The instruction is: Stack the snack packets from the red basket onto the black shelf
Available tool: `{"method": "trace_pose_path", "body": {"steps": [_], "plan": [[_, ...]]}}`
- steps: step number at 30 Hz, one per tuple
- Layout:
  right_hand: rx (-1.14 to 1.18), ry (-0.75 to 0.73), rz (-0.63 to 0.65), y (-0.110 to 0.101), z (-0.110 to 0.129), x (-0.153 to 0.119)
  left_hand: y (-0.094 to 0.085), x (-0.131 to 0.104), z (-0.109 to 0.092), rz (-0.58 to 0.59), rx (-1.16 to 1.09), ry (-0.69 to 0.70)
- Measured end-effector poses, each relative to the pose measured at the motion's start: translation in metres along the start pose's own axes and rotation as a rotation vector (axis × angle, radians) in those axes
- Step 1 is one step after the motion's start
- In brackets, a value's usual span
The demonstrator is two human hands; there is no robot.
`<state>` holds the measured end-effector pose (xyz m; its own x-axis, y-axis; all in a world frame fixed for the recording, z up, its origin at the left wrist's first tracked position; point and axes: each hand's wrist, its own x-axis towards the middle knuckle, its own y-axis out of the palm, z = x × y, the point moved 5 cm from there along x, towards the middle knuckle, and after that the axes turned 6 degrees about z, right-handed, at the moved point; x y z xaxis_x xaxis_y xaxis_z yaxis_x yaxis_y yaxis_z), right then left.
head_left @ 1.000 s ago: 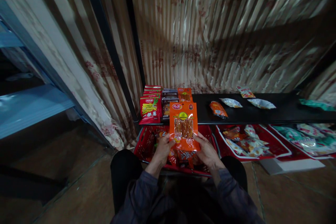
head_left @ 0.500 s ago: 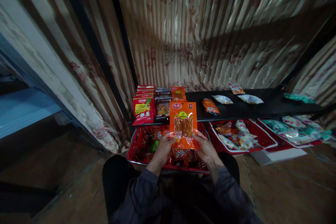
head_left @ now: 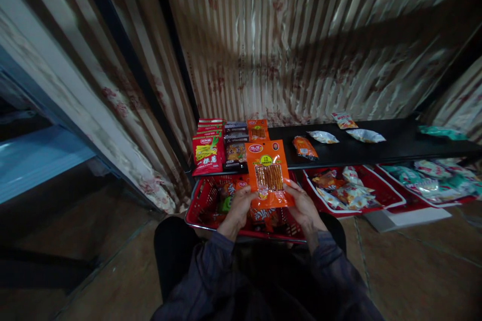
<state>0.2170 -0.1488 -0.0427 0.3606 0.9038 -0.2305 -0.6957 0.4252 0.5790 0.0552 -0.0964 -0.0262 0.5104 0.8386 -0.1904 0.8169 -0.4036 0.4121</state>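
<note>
An orange snack packet [head_left: 268,173] is held upright between my two hands, over the front edge of the black shelf [head_left: 278,133]. My left hand [head_left: 241,208] pinches its lower left corner, and my right hand [head_left: 302,206] grips the lower right corner. Behind it another orange packet [head_left: 258,130] stands on the shelf. To the left are a row of dark packets [head_left: 236,150] and a row of red packets [head_left: 208,153]. Below my hands, a red basket [head_left: 194,210] holds orange and green packets, partly hidden by my forearms.
An orange bag [head_left: 305,148], white bags [head_left: 366,135] and a green bag [head_left: 442,133] lie along the shelf. Two more red baskets with packets sit at the right, near a white box [head_left: 408,218]. A striped curtain [head_left: 293,50] hangs behind; black posts frame the shelf.
The view has shifted slightly. The held packet now tilts a little, its top leaning left, and both hands still grip it.
</note>
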Motion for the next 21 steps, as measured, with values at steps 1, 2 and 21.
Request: {"method": "trace_pose_path", "body": {"steps": [1,2,21], "plan": [[-0.002,-0.01,-0.002,0.0,0.001,0.001,0.0,0.0,-0.001,0.004,0.002,0.0],[-0.003,-0.012,-0.003,0.001,0.0,0.002,-0.001,0.0,-0.001,0.008,0.004,-0.001],[-0.016,-0.022,-0.009,-0.013,-0.009,0.013,-0.018,0.021,-0.002,-0.067,0.079,0.03]]}}
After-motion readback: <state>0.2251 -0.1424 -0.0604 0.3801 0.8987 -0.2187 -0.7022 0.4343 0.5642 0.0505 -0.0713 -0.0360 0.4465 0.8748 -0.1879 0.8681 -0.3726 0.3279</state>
